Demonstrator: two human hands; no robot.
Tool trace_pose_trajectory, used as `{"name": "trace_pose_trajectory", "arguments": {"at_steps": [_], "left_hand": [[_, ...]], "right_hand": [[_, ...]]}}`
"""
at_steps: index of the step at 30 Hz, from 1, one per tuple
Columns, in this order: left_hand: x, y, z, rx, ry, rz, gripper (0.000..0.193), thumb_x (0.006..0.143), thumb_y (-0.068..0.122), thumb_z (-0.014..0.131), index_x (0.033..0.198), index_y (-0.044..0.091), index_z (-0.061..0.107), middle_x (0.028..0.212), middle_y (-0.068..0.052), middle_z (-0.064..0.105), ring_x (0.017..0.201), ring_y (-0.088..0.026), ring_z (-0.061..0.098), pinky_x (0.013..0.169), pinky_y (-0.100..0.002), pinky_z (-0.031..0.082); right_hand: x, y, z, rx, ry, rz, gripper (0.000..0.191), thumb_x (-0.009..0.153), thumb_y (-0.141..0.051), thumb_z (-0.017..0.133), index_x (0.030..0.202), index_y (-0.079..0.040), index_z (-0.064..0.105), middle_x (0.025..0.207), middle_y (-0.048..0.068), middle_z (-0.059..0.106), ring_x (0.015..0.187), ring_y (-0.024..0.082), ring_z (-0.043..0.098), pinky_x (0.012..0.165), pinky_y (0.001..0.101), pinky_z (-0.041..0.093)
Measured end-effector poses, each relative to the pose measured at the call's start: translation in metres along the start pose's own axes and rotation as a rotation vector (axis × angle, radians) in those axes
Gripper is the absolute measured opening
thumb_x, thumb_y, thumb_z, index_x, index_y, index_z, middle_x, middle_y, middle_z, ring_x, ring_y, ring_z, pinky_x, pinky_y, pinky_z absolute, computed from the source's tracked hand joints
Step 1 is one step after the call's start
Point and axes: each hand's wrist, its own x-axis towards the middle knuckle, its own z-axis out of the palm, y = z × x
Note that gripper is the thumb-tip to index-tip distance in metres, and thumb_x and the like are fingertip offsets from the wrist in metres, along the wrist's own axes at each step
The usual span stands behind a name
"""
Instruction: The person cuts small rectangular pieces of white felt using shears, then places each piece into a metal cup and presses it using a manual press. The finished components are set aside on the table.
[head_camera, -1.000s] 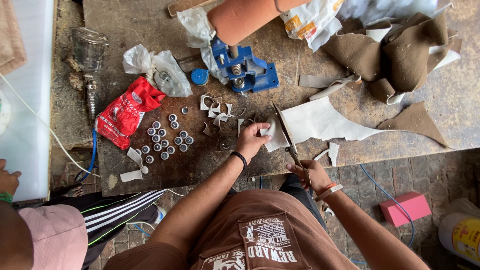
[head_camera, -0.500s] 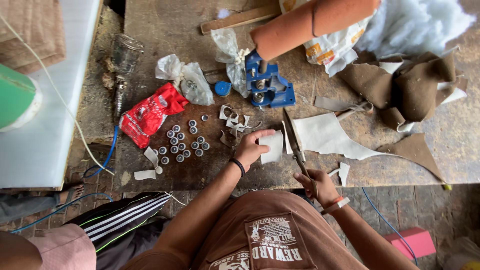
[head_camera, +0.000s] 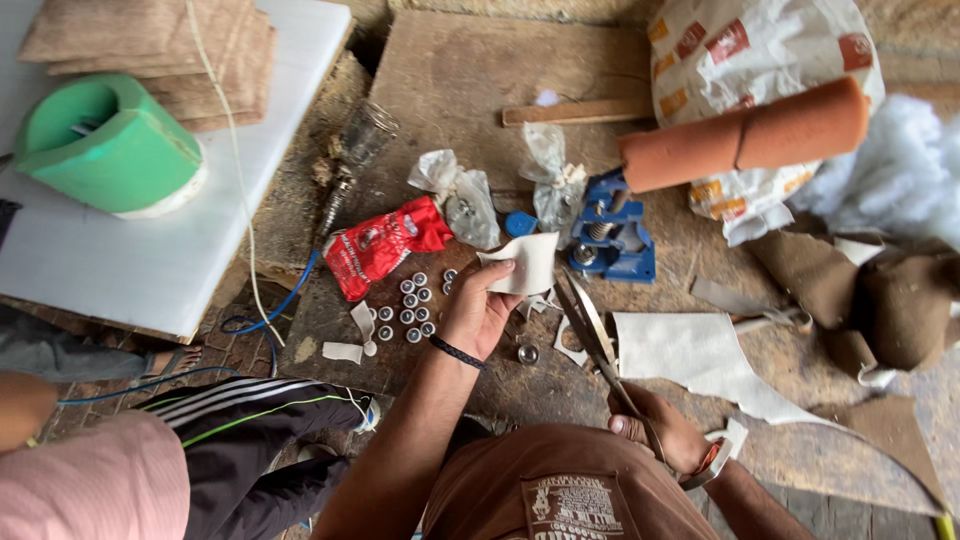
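The left hand (head_camera: 478, 312) pinched a small white piece (head_camera: 524, 265) above the board (head_camera: 470, 80), just left of the blue press (head_camera: 612, 232). The right hand (head_camera: 662, 428) gripped scissors (head_camera: 592, 335), blades slightly parted. Metal caps (head_camera: 410, 305) lay grouped at left; the larger white sheet (head_camera: 700, 362) remained partly uncut at right.

A small piece of white sheet material (head_camera: 527, 264), roughly square with a curved edge, is pinched upright above the worktop (head_camera: 450, 70), just left of a blue metal press. A pair of long scissors (head_camera: 592, 335) points up and away, blades apparently slightly apart, tips near the white piece.
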Motion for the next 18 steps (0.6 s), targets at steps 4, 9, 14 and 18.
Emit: {"name": "trace_pose_trajectory", "arguments": {"at_steps": [4, 9, 14, 18], "left_hand": [[-0.004, 0.017, 0.017, 0.002, 0.066, 0.142, 0.033, 0.088, 0.013, 0.073, 0.118, 0.005, 0.063, 0.116, -0.010, 0.071, 0.105, -0.019, 0.071, 0.083, -0.033, 0.065], [-0.010, 0.026, 0.024, -0.014, 0.200, 0.272, 0.027, 0.089, 0.017, 0.077, 0.111, 0.004, 0.069, 0.107, -0.009, 0.074, 0.096, -0.021, 0.072, 0.078, -0.033, 0.064], [-0.010, 0.014, 0.022, -0.062, 0.228, 0.333, 0.021, 0.086, 0.014, 0.081, 0.102, 0.011, 0.067, 0.101, -0.003, 0.075, 0.095, -0.018, 0.071, 0.079, -0.035, 0.060], [-0.013, -0.002, 0.030, -0.026, 0.177, 0.361, 0.020, 0.087, 0.012, 0.081, 0.101, 0.009, 0.067, 0.104, -0.005, 0.075, 0.101, -0.017, 0.072, 0.093, -0.037, 0.058]], "right_hand": [[0.024, -0.037, 0.003, 0.142, -0.112, -0.072, 0.069, 0.076, -0.070, 0.072, 0.093, -0.004, 0.062, 0.076, 0.005, 0.057, 0.072, 0.018, 0.053, 0.064, 0.0350, 0.049], [0.046, -0.078, 0.015, 0.209, -0.141, -0.128, 0.065, 0.075, -0.065, 0.076, 0.098, -0.006, 0.062, 0.078, 0.003, 0.057, 0.070, 0.017, 0.053, 0.064, 0.0336, 0.050], [0.053, -0.103, 0.026, 0.203, -0.116, -0.169, 0.058, 0.081, -0.060, 0.075, 0.098, -0.006, 0.062, 0.077, 0.002, 0.055, 0.071, 0.015, 0.050, 0.065, 0.0313, 0.046], [0.044, -0.114, 0.027, 0.307, -0.055, -0.146, 0.053, 0.081, -0.053, 0.078, 0.099, -0.007, 0.060, 0.080, 0.001, 0.054, 0.073, 0.014, 0.049, 0.065, 0.0315, 0.044]]}}
